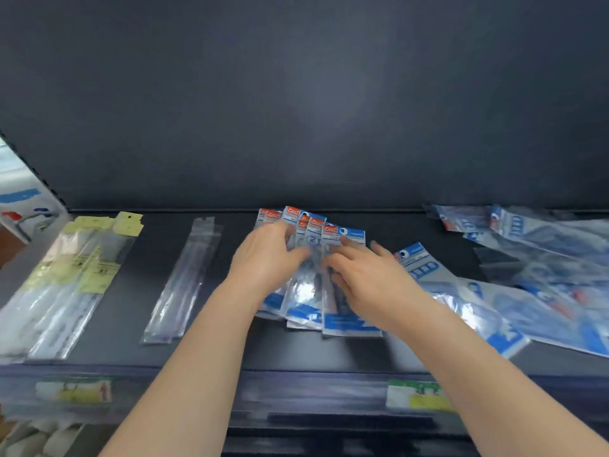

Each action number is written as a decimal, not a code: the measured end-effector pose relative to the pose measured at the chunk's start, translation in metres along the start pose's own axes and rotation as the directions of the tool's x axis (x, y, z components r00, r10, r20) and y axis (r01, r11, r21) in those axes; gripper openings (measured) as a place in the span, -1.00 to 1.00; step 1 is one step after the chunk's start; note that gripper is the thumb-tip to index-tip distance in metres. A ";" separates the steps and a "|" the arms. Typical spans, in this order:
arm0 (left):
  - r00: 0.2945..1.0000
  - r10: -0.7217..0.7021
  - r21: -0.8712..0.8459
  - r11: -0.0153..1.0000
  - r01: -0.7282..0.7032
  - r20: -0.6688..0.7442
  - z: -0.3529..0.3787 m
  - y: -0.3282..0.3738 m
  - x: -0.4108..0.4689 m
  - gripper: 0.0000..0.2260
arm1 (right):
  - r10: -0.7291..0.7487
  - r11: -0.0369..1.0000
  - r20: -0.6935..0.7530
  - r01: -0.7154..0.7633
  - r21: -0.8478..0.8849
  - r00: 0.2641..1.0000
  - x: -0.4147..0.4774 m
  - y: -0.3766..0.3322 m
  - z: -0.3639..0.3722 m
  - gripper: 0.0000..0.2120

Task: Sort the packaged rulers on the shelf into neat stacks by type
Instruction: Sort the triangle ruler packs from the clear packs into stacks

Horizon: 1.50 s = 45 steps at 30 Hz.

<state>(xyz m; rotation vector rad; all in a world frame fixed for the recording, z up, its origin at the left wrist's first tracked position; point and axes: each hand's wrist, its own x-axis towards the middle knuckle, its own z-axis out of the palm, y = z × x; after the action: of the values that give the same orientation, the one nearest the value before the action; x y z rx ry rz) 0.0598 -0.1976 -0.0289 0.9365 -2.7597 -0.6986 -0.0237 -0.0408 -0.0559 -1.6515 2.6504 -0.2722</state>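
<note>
Blue-carded ruler packs (304, 291) lie fanned at the middle of the shelf (290, 351) under the loosely spread left hand (267, 255) and right hand (365, 275), seemingly being squared into a stack, so edges need aligning next before the jumbled packs (543, 291) at right.

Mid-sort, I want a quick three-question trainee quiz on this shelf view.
1. True or false: the left hand and right hand both touch the fanned blue-and-white ruler packets.
2. What lies between the yellow-headed clear packs and the fanned packets? A) narrow all-clear sleeves B) a stapler C) scissors
3. Fill in: the untidy heap of blue-and-white packets lies on the dark shelf to the hands' ____.
Key: 1 true; 2 A; 3 right.
</note>
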 end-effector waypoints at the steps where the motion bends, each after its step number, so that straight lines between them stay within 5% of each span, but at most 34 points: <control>1: 0.999 0.035 -0.022 0.999 -0.034 0.029 0.009 0.017 0.001 -0.56 | 0.029 1.000 0.008 -0.028 -0.006 1.000 -0.012 0.014 -0.004 -0.62; 9: 0.958 0.215 -0.078 0.976 -0.203 0.188 0.071 0.141 -0.013 -0.60 | 0.263 0.965 0.043 -0.263 0.004 0.964 -0.107 0.135 -0.031 -0.65; 25: 0.962 0.192 -0.062 0.981 -0.184 0.191 0.144 0.256 -0.043 -0.67 | 0.307 0.951 0.002 -0.307 0.030 0.952 -0.208 0.278 -0.051 -0.65; 36: 0.936 0.246 0.152 0.945 -0.290 0.253 0.180 0.293 -0.046 -0.56 | 0.441 0.892 -0.006 -0.437 0.115 0.898 -0.235 0.295 -0.052 -0.75; 45: 0.891 0.259 0.134 0.935 -0.328 0.372 0.168 0.272 -0.033 -0.60 | 0.529 0.844 0.001 -0.526 0.108 0.849 -0.235 0.282 -0.058 -0.72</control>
<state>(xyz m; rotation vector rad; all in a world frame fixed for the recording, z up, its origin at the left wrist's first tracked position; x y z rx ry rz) -0.1075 0.0765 -0.0480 0.4272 -3.2339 -0.6002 -0.1762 0.2983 -0.0617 -0.8332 2.9124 -0.4095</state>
